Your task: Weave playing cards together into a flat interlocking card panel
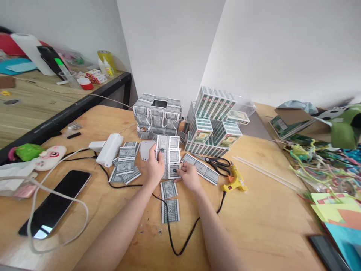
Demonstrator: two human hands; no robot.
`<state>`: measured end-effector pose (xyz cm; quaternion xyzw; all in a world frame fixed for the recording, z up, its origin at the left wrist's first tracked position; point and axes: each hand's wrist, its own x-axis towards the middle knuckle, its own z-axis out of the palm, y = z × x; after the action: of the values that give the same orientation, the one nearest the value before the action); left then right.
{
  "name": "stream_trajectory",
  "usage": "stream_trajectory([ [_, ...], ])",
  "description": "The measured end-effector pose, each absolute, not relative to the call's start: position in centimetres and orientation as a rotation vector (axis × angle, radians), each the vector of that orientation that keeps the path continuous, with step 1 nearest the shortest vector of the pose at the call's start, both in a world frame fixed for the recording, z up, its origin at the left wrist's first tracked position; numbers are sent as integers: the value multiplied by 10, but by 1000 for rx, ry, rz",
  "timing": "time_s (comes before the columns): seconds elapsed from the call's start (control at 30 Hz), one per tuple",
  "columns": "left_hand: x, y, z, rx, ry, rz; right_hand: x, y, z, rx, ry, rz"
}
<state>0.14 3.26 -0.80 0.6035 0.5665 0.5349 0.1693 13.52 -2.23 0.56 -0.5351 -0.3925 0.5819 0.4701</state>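
Note:
My left hand (156,166) grips the left side of a panel of joined playing cards (166,148), grey-patterned backs up, thumb on top. The fingers of my right hand (190,176) are closed on the panel's lower right corner, with a dark-nailed fingertip on the card there. Below the panel, two folded cards (170,210) lie on the table. A strip of joined cards (207,172) rests to the right of my right hand. Behind stands a boxy structure built from cards (158,116). A pile of folded cards (126,165) lies to the left.
A yellow glue gun (234,180) and black-handled scissors (220,165) lie at right; the gun's black cord (180,253) loops between my forearms. Stacked green-and-white card boxes (210,133) stand behind. A phone (56,205), white cable and white power block (110,149) are at left.

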Motion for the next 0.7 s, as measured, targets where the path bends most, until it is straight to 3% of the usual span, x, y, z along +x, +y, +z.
stream_trajectory([
  [0.7,0,33,-12,1620,1534,1505,132,-22,10,-1307,-953,1457],
])
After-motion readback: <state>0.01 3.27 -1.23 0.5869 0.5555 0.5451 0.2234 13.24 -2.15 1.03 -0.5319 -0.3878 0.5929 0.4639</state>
